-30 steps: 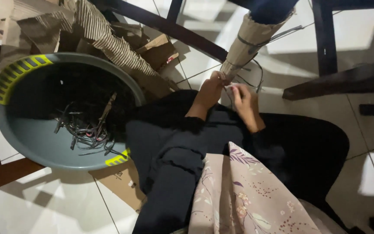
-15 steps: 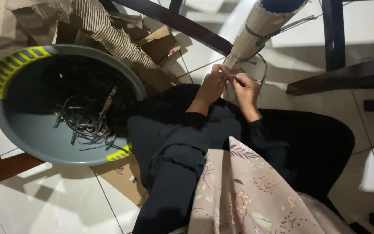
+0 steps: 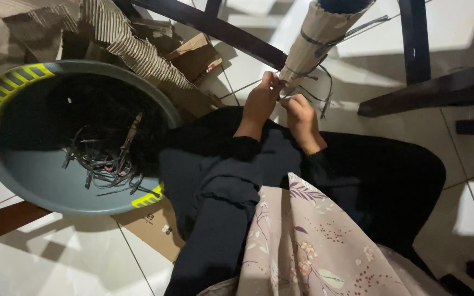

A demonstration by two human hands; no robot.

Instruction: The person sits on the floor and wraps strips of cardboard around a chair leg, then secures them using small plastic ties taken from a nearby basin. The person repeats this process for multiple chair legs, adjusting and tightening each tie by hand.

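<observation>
Left hand: the left hand pinches the lower end of the wrapped leg, fingers curled tight on the cardboard edge at about 12 o'clock from the person's lap.
Right hand: the right hand sits just beside the left, fingers closed on something thin at the wrap's bottom; whether it is a strap end or the cardboard lip cannot be told.
Wrapped leg: a slanted furniture leg sheathed in corrugated cardboard, rising toward 1 o'clock and out of the top edge.
Straps: thin dark straps bind the wrap, with loose tails hanging at its right side.
Handling, wrap: probably light and bendable, easily crushed or torn along its ribs; the bottom lip looks the best place to grip.
Handling, straps: likely stiff, springy and slippery, so a pinch near the free tail should hold better.
Basin: a grey basin with yellow grips lies at 9 o'clock, cut strap pieces inside.
Scrap: torn cardboard is heaped at 11 o'clock.
Floor: pale tiles.
</observation>
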